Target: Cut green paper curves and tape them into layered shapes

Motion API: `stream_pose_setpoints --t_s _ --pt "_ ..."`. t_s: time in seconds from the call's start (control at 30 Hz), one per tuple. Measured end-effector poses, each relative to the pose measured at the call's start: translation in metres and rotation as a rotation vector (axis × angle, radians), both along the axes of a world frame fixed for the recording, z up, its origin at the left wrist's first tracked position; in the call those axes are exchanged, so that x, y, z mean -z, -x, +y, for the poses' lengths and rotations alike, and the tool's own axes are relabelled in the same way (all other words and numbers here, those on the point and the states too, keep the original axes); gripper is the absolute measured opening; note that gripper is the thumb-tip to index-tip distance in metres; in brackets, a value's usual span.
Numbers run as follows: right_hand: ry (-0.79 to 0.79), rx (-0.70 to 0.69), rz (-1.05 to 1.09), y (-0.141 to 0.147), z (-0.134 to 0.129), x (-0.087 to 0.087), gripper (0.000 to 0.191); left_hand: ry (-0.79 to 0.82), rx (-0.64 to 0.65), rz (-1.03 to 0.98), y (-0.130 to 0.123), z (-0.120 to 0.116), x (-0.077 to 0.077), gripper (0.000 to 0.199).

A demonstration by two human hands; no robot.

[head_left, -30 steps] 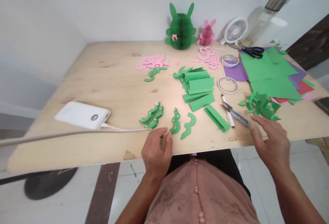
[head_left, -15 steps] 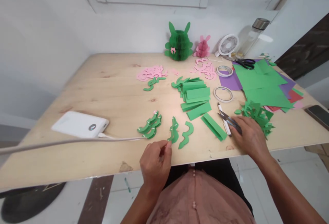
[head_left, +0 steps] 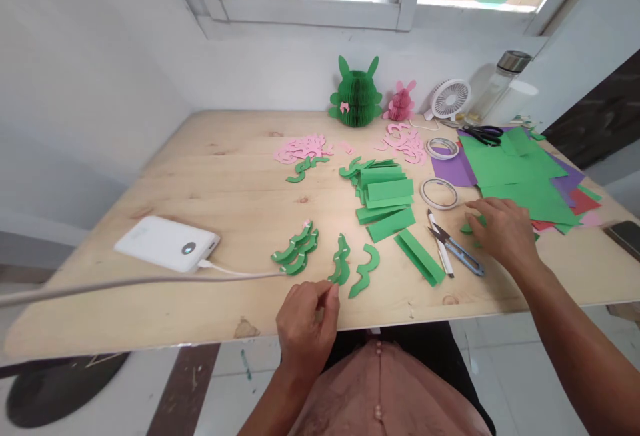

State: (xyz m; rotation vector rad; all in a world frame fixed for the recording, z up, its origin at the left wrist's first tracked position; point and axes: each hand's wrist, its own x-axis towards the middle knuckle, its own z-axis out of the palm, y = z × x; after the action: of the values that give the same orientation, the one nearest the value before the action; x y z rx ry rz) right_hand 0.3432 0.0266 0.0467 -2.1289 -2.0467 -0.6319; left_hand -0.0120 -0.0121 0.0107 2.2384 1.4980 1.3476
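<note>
Near the front edge of the pale wooden table (head_left: 200,316), the left hand (head_left: 307,321) is held with fingers curled beside the wavy green paper strips with white marks (head_left: 341,261), but whether paper is pinched cannot be told. On the right, small green paper scraps (head_left: 472,224) are mostly covered by the right hand (head_left: 505,233), its fingers bent, any grasp hidden; between the hands, blue-handled metal snips (head_left: 459,251) are laid against a white capped pen (head_left: 445,255).

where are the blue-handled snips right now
In the head view, the blue-handled snips lie right of centre, blades across the white pen, close to the person's right hand.
</note>
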Motion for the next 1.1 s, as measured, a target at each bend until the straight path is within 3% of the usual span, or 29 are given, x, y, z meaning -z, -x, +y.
stream_pose_setpoints --t_s 0.17,0.37,0.5,0.67,0.9,1.1 --pt "0.014 0.024 -0.032 -0.005 0.015 -0.003 0.032 0.019 0.018 0.000 -0.002 -0.003 -0.008 0.009" --pt "0.092 -0.085 0.111 0.020 -0.016 -0.008 0.032 0.037 0.183 -0.012 -0.021 0.008 -0.028 0.010" --pt "0.195 -0.052 0.131 0.038 -0.034 0.000 0.029 0.049 0.356 0.151 -0.054 0.032 -0.054 0.014" --pt "0.272 -0.028 0.224 0.039 -0.035 0.006 0.024 0.100 0.462 0.371 -0.113 0.067 -0.078 0.014" --pt "0.300 -0.046 0.236 0.036 -0.035 0.007 0.023 0.271 0.532 0.514 -0.185 0.116 -0.070 0.021" --pt "0.222 0.047 0.257 0.031 -0.060 -0.004 0.032 0.334 0.537 0.547 -0.217 0.138 -0.060 0.028"
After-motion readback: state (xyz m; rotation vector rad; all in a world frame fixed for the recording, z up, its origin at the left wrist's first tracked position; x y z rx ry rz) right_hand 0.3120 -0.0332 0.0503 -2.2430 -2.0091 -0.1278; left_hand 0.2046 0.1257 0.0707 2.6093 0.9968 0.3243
